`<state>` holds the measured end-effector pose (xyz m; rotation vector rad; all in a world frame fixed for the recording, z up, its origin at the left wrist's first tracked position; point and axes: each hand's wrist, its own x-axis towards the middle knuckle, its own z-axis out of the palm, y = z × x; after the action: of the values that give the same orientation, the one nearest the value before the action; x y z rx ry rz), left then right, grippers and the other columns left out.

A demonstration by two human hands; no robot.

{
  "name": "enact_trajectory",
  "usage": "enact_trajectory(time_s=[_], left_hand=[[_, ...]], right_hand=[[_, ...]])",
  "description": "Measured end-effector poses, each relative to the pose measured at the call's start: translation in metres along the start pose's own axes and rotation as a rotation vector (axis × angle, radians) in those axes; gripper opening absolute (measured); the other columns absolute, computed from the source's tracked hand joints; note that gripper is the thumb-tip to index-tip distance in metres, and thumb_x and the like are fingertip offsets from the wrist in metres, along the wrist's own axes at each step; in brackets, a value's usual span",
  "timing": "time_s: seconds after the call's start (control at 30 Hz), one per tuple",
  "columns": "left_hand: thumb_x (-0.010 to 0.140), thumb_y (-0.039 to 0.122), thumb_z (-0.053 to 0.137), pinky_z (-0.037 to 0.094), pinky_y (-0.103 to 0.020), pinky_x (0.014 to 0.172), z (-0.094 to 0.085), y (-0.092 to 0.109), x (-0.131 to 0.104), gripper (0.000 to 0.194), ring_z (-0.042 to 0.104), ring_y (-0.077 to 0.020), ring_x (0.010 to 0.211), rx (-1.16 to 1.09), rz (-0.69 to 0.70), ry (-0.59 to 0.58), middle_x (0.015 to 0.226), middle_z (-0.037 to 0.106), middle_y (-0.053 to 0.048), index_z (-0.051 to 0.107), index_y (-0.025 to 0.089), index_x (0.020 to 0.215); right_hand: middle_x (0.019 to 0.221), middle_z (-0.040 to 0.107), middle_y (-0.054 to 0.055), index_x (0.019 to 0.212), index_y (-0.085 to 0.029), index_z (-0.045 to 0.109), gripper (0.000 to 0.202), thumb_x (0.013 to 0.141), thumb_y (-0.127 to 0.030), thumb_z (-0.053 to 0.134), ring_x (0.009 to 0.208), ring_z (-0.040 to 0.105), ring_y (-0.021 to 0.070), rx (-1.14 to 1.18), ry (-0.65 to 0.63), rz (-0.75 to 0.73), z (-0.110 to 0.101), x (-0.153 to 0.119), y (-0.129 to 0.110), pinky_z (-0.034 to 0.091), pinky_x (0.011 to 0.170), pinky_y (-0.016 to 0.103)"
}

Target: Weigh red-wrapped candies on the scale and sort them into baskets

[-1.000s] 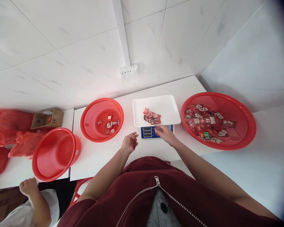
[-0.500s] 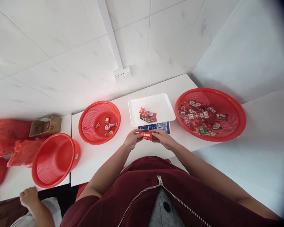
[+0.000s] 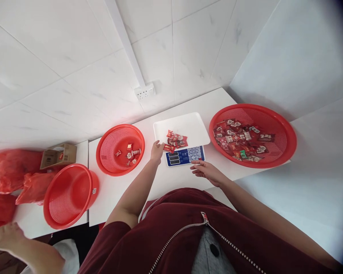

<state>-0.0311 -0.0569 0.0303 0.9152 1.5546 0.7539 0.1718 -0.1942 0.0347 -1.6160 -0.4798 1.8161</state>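
Observation:
My left hand [image 3: 157, 151] pinches the end of a red wrapped candy [image 3: 169, 148] at the front left edge of the white scale tray [image 3: 194, 125]. Several more red candies [image 3: 177, 138] lie in a small pile on that tray, just beyond the one I hold. My right hand [image 3: 206, 172] hovers by the lower right corner of the scale's blue keypad panel [image 3: 185, 156], fingers apart and holding nothing. On the right, a big red basket [image 3: 289, 150] contains many red wrapped candies and one green piece [image 3: 242, 154].
A smaller red basket [image 3: 104, 152] with several candies stands left of the scale. Further left are another red basket [image 3: 93, 186], a cardboard box [image 3: 70, 154] and red plastic bags [image 3: 14, 167]. Another person's hand [image 3: 8, 238] shows at lower left. A socket [image 3: 145, 91] is on the wall.
My left hand has carried the candy forward and left to the tray edge. My right hand has let go of it and drawn back right. The other person's hand has moved left.

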Motion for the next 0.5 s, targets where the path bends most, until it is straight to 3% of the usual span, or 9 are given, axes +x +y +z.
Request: enact_trajectory(time_s=[0.1, 0.2, 0.3, 0.4, 0.5], left_hand=[[0.086, 0.031, 0.053, 0.032, -0.038, 0.105, 0.002, 0.002, -0.005, 0.041, 0.042, -0.0231, 0.127, 0.157, 0.1, -0.01, 0.136, 0.049, -0.012, 0.05, 0.019, 0.125], [0.089, 0.029, 0.046, 0.025, -0.04, 0.11, 0.012, 0.002, -0.011, 0.037, 0.034, -0.0242, 0.132, 0.624, 0.413, -0.142, 0.137, 0.048, -0.007, 0.054, 0.023, 0.124], [0.09, 0.032, 0.042, 0.019, -0.046, 0.112, 0.03, 0.002, -0.012, 0.042, 0.02, -0.0275, 0.139, 1.082, 0.701, -0.266, 0.147, 0.036, -0.005, 0.05, 0.027, 0.131], [0.092, 0.035, 0.038, 0.019, -0.05, 0.111, 0.048, 0.005, -0.007, 0.046, 0.016, -0.0291, 0.14, 1.26, 0.749, -0.278, 0.151, 0.028, -0.006, 0.043, 0.027, 0.136], [0.092, 0.035, 0.036, 0.018, -0.05, 0.111, 0.056, 0.008, 0.0, 0.046, 0.016, -0.0274, 0.14, 1.276, 0.736, -0.246, 0.152, 0.025, -0.007, 0.04, 0.026, 0.138]], right_hand=[[0.1, 0.068, 0.01, 0.105, -0.017, 0.06, 0.022, 0.083, -0.019, 0.058, 0.078, 0.065, 0.0138, -0.014, 0.017, -0.008, -0.007, -0.001, 0.001, 0.052, 0.071, 0.025], [0.101, 0.068, 0.011, 0.104, -0.017, 0.06, 0.022, 0.083, -0.02, 0.058, 0.078, 0.065, 0.0141, -0.041, 0.013, -0.018, -0.009, 0.0, 0.002, 0.052, 0.072, 0.025], [0.101, 0.068, 0.011, 0.105, -0.017, 0.061, 0.024, 0.082, -0.022, 0.06, 0.08, 0.065, 0.0152, -0.077, -0.01, -0.038, -0.01, -0.001, 0.003, 0.052, 0.075, 0.028], [0.102, 0.068, 0.01, 0.106, -0.018, 0.061, 0.026, 0.08, -0.024, 0.061, 0.082, 0.065, 0.016, -0.111, -0.024, -0.065, -0.015, -0.002, 0.004, 0.051, 0.076, 0.029], [0.102, 0.068, 0.01, 0.106, -0.018, 0.061, 0.027, 0.08, -0.025, 0.061, 0.083, 0.065, 0.0162, -0.125, -0.015, -0.072, -0.023, -0.006, 0.006, 0.051, 0.075, 0.029]])
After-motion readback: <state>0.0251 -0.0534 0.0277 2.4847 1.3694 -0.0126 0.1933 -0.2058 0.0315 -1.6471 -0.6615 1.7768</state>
